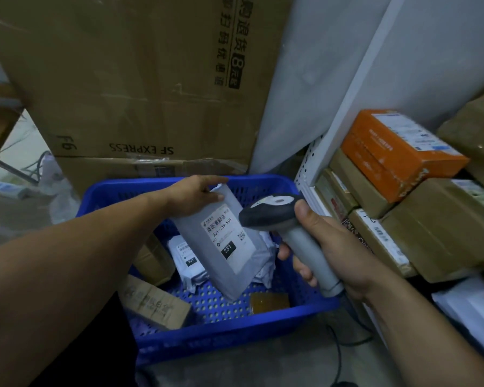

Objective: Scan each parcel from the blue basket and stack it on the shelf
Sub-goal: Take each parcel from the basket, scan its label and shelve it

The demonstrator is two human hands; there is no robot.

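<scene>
While left hand pinches grey parcel tilted over blue basket, right hand fisted round scanner

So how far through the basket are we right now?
Done: several boxes already sit stacked on the shelf, including an orange box. In hand: the left hand holds a grey mailer under the scanner gripped by the right hand. Left: a white parcel and brown boxes remain in the blue basket.

Perforated blue basket, grey parcel with white label, orange box, brown cartons.
</scene>
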